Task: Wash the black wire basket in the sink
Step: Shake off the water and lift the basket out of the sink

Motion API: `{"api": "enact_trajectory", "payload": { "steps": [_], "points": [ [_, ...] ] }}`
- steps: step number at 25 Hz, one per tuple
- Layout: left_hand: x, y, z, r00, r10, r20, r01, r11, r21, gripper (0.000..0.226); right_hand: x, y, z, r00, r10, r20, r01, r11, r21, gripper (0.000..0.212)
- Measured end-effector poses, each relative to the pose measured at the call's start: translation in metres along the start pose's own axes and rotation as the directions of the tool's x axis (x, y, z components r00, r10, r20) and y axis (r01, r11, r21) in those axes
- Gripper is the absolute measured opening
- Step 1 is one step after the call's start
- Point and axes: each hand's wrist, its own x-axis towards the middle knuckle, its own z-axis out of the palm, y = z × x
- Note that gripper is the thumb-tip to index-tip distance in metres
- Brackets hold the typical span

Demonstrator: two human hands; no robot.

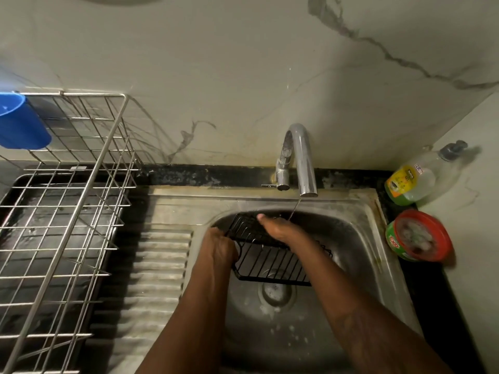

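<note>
The black wire basket [272, 263] hangs tilted over the steel sink [359, 238], above the drain. My left hand [220, 249] grips its left edge with curled fingers. My right hand [278, 228] lies flat across the basket's upper part, fingers straight and reaching left. A thin stream of water falls from the chrome tap [302, 160] onto the basket next to my right hand. The palm side of my right hand is hidden.
A steel dish rack [67, 211] with a blue cup [19, 122] stands on the left, beside the ribbed drainboard [159, 265]. A bottle of green dish liquid [415, 179] and a round red-rimmed soap tub [420, 236] sit on the counter at the right.
</note>
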Motion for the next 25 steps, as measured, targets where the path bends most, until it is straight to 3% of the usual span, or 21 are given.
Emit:
{"api": "enact_trajectory", "payload": {
  "steps": [2, 3, 4, 5, 6, 8, 10, 14, 17, 18, 20, 22, 23, 25],
  "points": [
    [-0.007, -0.001, 0.000, 0.990, 0.044, -0.133, -0.038, 0.998, 0.050, 0.037, -0.016, -0.008, 0.018, 0.985, -0.171, 0.012, 0.172, 0.980, -0.105, 0.094],
    [-0.006, 0.001, 0.005, 0.985, 0.005, -0.175, -0.019, 0.997, -0.081, 0.029, -0.016, -0.002, 0.022, 0.977, -0.213, 0.004, 0.211, 0.967, -0.141, 0.094],
    [0.008, 0.002, 0.003, 0.991, -0.053, -0.120, 0.015, 0.955, -0.297, 0.018, -0.011, 0.008, 0.020, 0.969, -0.246, -0.012, 0.242, 0.961, -0.135, 0.091],
    [0.008, 0.001, 0.005, 0.990, -0.075, -0.122, 0.026, 0.930, -0.366, 0.015, -0.009, 0.018, 0.016, 0.965, -0.260, -0.040, 0.256, 0.963, -0.083, 0.083],
    [0.017, 0.001, 0.002, 0.983, -0.038, -0.179, -0.001, 0.977, -0.212, 0.020, -0.006, 0.030, 0.010, 0.959, -0.274, -0.077, 0.274, 0.962, -0.005, 0.070],
    [0.014, 0.001, 0.005, 0.996, 0.046, -0.076, -0.054, 0.992, -0.110, 0.018, -0.003, 0.048, 0.008, 0.909, -0.291, -0.300, 0.352, 0.920, 0.172, 0.037],
    [0.013, 0.000, 0.006, 0.988, 0.150, -0.042, -0.151, 0.989, -0.012, 0.020, -0.005, 0.057, 0.010, 0.842, -0.260, -0.473, 0.368, 0.917, 0.151, 0.020],
    [0.016, -0.010, -0.001, 0.949, 0.316, 0.002, -0.310, 0.929, 0.204, 0.037, -0.027, 0.048, 0.002, 0.728, -0.410, -0.549, 0.523, 0.850, 0.059, 0.020],
    [0.012, -0.013, 0.005, 0.895, 0.445, 0.030, -0.418, 0.814, 0.404, 0.039, -0.044, 0.013, -0.028, 0.511, -0.565, -0.648, 0.683, 0.725, -0.094, 0.019],
    [0.008, -0.013, 0.010, 0.886, 0.462, 0.026, -0.423, 0.786, 0.452, 0.036, -0.039, 0.001, -0.038, 0.493, -0.618, -0.612, 0.698, 0.701, -0.146, 0.021],
    [0.000, -0.015, 0.022, 0.888, 0.456, 0.067, -0.422, 0.746, 0.515, 0.030, -0.019, -0.014, -0.051, 0.625, -0.668, -0.404, 0.663, 0.727, -0.176, 0.034],
    [-0.010, -0.018, 0.030, 0.893, 0.425, 0.148, -0.432, 0.718, 0.546, 0.025, 0.004, -0.017, -0.055, 0.764, -0.607, -0.219, 0.556, 0.791, -0.253, 0.048],
    [-0.013, -0.019, 0.031, 0.897, 0.401, 0.185, -0.433, 0.718, 0.544, 0.025, 0.008, -0.015, -0.056, 0.783, -0.599, -0.165, 0.550, 0.792, -0.266, 0.050],
    [-0.015, -0.017, 0.026, 0.908, 0.341, 0.243, -0.418, 0.752, 0.509, 0.027, -0.006, -0.015, -0.063, 0.737, -0.660, -0.142, 0.637, 0.750, -0.178, 0.053]
  ]
}}
